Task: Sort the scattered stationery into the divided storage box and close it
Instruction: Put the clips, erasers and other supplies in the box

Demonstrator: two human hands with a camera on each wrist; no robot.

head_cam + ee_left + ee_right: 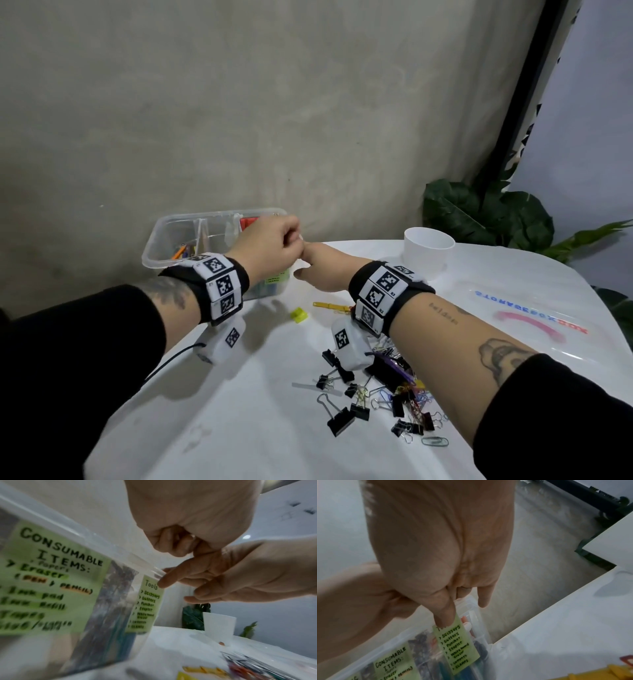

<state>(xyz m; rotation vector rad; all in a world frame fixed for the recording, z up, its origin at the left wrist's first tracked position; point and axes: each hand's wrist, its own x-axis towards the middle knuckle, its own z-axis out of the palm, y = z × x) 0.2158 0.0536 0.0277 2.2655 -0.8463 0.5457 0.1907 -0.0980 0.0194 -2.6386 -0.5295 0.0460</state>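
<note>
Stationery, the loose heap of black binder clips and coloured wire paper clips [387,397], lies nearest on the white table [239,411], partly under the right forearm, not yet sorted. Just beyond it sit a small yellow-green plastic piece [299,314] and a flat yellow strip [330,306], apart from the pile and likewise waiting.

Past these the two hands meet at the near right corner of the box. The left hand [270,248] is curled into a loose fist with thumb and forefinger pressed together; something small and pale seems to show at its knuckles in the head view, but I cannot tell what it is, or whether it is truly pinched. The right hand [320,270] reaches under it, its fingers [173,574] fairly straight, the forefinger tip against the green handwritten "Tools" label [455,643] on the box wall. That looks like reading or pointing at the label to pick a compartment, or a handover between hands.

The clear plastic divided storage box [161,240] stands at the table's far left edge, open, with pens and a red item already inside. A larger green "Consumable Items" label [49,581] faces the person, presumably so the categories can be read while sorting.

Farther right stands a white plastic cup [428,253], and the clear printed lid [534,325] lies flat, set aside until closing. Dark green leaves [486,212] fill the corner.
</note>
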